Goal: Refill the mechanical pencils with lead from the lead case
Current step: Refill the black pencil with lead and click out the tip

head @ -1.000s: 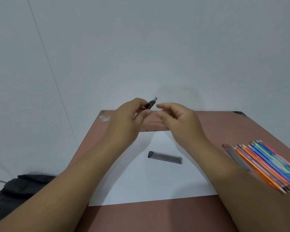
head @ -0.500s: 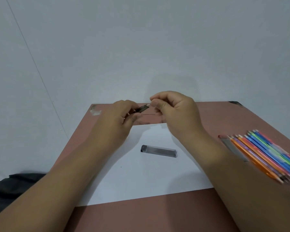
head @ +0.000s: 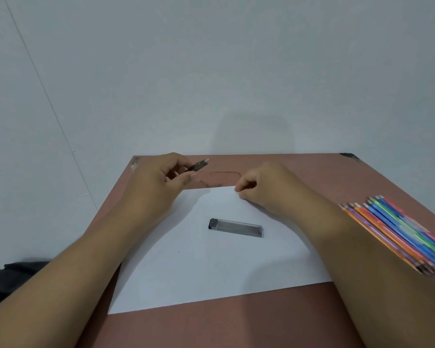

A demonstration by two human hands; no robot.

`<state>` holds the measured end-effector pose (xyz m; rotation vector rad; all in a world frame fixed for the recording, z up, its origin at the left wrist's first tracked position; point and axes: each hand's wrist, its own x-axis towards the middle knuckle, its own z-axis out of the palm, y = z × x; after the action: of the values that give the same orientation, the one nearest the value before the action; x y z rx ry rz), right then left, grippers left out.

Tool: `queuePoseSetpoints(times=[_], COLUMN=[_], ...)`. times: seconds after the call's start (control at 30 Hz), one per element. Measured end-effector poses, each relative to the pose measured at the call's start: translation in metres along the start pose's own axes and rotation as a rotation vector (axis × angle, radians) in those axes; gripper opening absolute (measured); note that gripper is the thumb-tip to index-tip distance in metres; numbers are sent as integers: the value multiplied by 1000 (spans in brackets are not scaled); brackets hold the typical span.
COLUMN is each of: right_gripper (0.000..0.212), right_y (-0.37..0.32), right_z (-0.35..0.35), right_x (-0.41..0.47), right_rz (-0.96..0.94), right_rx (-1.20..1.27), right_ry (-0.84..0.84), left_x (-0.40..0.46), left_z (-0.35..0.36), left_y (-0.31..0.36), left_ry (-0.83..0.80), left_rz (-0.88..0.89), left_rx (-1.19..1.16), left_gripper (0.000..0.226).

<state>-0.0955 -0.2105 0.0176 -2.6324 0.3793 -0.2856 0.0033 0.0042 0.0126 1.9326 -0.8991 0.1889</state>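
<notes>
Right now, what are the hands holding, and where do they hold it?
The left hand grips a dark mechanical pencil around its lower barrel, white end sticking out. The right hand pinches at the paper's edge; anything held is too small to see.

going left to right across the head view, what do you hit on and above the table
left hand → dark pencil it holds → lead case on the white paper → right hand → row of coloured pencils

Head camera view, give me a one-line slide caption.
Left hand holds a dark mechanical pencil above the table; lead case lies on white paper.
</notes>
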Motion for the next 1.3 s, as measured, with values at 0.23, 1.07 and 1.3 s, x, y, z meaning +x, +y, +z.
queuePoseSetpoints(times=[0.23,1.07,1.3], right_gripper=[25,15,10], right_y=[5,-18,2], right_z=[4,-7,-19], right_x=[2,-11,-5], right_rz=[0,-144,1], right_rx=[61,468,149], right_ry=[37,157,71], left_x=[3,-2,0], left_z=[1,9,5], left_y=[-5,-2,-5], left_ry=[-48,-104,-89], left_rz=[18,97,97], left_rx=[47,51,100], left_gripper=[12,11,4])
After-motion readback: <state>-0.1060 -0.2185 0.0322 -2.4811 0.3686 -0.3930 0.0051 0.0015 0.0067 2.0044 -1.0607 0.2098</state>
